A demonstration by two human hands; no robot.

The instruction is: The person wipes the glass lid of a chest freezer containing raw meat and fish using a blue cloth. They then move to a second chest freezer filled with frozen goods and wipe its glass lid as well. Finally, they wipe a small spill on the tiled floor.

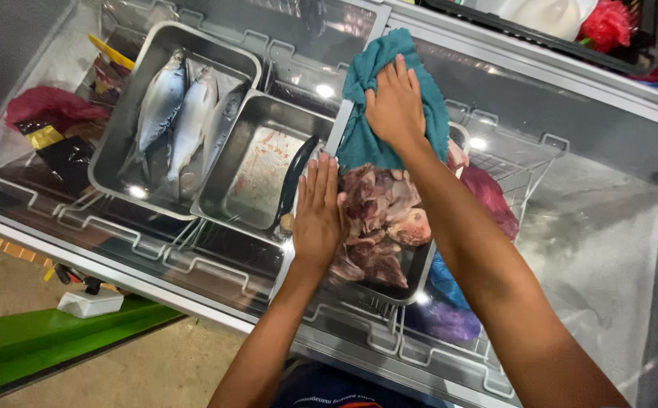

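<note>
My right hand (395,102) presses flat on a teal cloth (362,140) lying on the glass lid of a chest freezer (570,196). My left hand (317,215) rests flat with fingers apart on the same glass, just below the cloth and beside the lid's grey divider bar (338,132). Under the glass, a steel tray of dark red meat pieces (382,219) lies between my two arms.
Beneath the glass sit a steel tray with three silver fish (178,117), a nearly bare steel tray holding one dark fish (292,185), and wire baskets with red, blue and purple bags. A black crate (555,30) stands behind the freezer. A green bench (49,340) is at lower left.
</note>
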